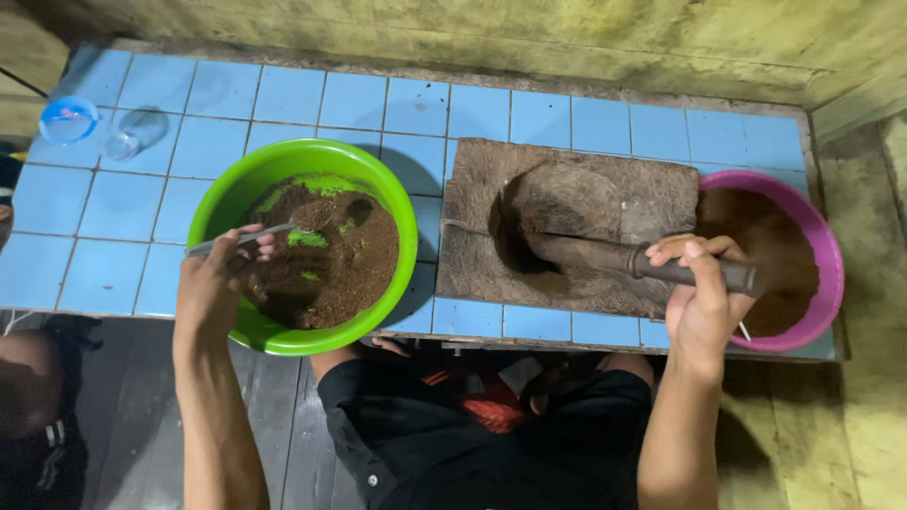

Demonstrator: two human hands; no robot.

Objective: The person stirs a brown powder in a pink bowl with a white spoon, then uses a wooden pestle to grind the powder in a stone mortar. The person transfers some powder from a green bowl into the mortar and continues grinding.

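- One view only, head camera looking straight down: two bare hands work at a blue-tiled table (pixel 123 227) set against a stained yellowish wall (pixel 567 47).
- Left hand (pixel 213 283): its grip is closed around the handle of a metal spoon (pixel 248 239). The spoon's long axis runs nearly level, left to right, with the bowl end pointing inward over the brown powder.
- Green bowl (pixel 397 212): round, plastic, standing at the left front of the table. It holds a mound of brown powder (pixel 354 260) with green patches of the bowl showing through; the spoon tip lies on that mound, just right of the left hand.
- Right hand (pixel 701 293): its grip is wrapped around the dark wooden pestle (pixel 605 255) near the narrow end. The pestle lies almost horizontal, its thick head pointing left into the hollow of the mortar.
- Wooden mortar block (pixel 661 189): a rectangular slab with a scooped-out basin, between the two bowls and directly left of the right hand.
- Pink bowl (pixel 831 255): at the right edge of the table, holding more brown powder; the pestle's handle end reaches over its rim.
- Far left corner: a small blue lid (pixel 68 120) and a clear glass (pixel 128 140), well apart from both hands.
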